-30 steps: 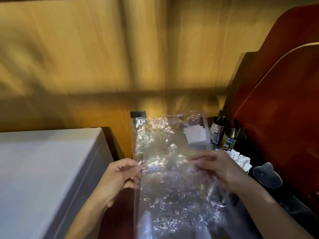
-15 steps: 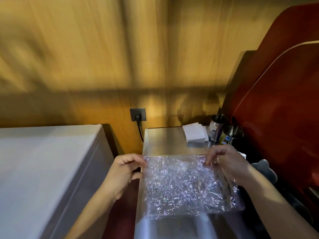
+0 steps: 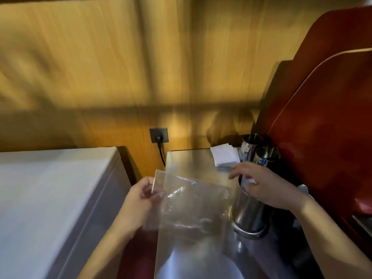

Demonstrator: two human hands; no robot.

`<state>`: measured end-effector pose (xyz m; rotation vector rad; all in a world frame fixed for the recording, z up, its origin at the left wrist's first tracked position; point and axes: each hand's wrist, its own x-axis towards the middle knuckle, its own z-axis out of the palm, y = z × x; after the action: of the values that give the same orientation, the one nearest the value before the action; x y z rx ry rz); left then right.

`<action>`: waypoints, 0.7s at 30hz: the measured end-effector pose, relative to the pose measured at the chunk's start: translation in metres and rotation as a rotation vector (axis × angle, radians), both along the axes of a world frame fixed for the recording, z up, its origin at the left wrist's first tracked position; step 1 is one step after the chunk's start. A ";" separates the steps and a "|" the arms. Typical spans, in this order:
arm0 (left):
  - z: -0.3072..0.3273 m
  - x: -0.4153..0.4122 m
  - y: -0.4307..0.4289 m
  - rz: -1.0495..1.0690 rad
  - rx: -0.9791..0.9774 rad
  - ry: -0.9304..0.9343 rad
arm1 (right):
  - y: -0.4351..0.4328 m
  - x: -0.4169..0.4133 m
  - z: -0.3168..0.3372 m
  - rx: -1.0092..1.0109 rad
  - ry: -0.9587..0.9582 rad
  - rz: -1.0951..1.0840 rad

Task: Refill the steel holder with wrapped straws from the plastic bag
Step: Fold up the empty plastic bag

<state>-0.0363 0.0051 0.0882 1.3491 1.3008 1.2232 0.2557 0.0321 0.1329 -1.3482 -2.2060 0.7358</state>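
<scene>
While things sit like this: the plastic bag point(image 3: 193, 204) looks empty, or near enough, so I'd guess the refill is basically done
Left hand point(image 3: 138, 200): fingers pinched shut on the bag's left edge, holding it up over the steel table point(image 3: 187, 162)
Right hand point(image 3: 267, 186): draped over the mouth of the steel holder point(image 3: 248, 216), fingers curled round the white wrapped straws point(image 3: 246, 179); can't honestly tell if it's gripping them or just tamping
Where the straws are: standing in the holder at the right side of the table
Which way they point: long axis upright, tips up under the palm
What could go wrong: holder is tall and narrow, so a sideways shove from that hand could tip it into the steel cups point(image 3: 259, 154) behind
Also: bag is held by one edge only, might slip
Blur: lots, so small detail is iffy
</scene>
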 end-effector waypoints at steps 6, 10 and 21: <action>0.039 -0.003 -0.001 -0.225 0.387 0.461 | -0.002 -0.028 0.013 -0.079 0.098 0.116; 0.045 0.014 0.003 -0.252 0.462 0.428 | 0.002 -0.050 -0.003 -0.236 0.228 0.200; 0.039 0.003 0.017 -0.050 0.028 -0.343 | 0.001 -0.043 -0.022 -0.241 0.718 -0.072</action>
<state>-0.0330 0.0217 0.1277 1.1236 1.0055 1.3717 0.2129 0.0332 0.1104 -1.0299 -1.5277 1.2546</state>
